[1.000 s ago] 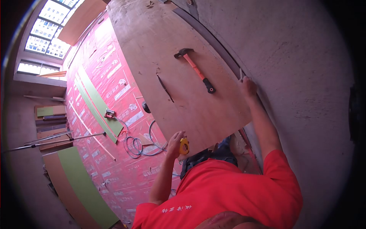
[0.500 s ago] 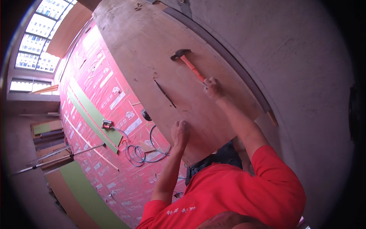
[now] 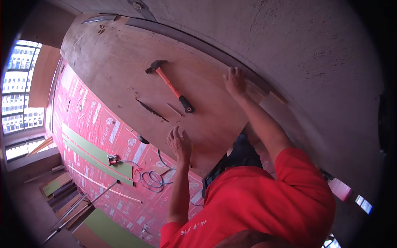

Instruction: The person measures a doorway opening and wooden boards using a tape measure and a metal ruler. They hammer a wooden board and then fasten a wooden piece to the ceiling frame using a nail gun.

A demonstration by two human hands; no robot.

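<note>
My left hand [image 3: 180, 142] is over the near left part of a large plywood board [image 3: 103, 62], fingers spread and holding nothing. Just beyond its fingertips lies a thin, pencil-like stick [image 3: 173, 109]. Beside that is a dark, narrow strip with a toothed edge, like a saw blade [image 3: 152, 109]. A claw hammer [image 3: 167, 82] with an orange shaft and black grip rests on the board between my hands. At the board's right edge, near a long grey strip [image 3: 186, 41], my right hand [image 3: 235, 82] reaches out with fingers apart and nothing visible in it.
A bare concrete wall [image 3: 314, 53] runs along the right. To the left, the floor is covered with pink printed sheeting [image 3: 95, 103], where green strips [image 3: 91, 153], a red-and-silver tool [image 3: 113, 159] and a coiled hose [image 3: 152, 182] lie. Boards [image 3: 111, 227] lean at lower left.
My right hand has let go of the hammer, which now lies on the board, and moved to the board's right edge. My left hand has opened from a closed shape. The view has turned.
</note>
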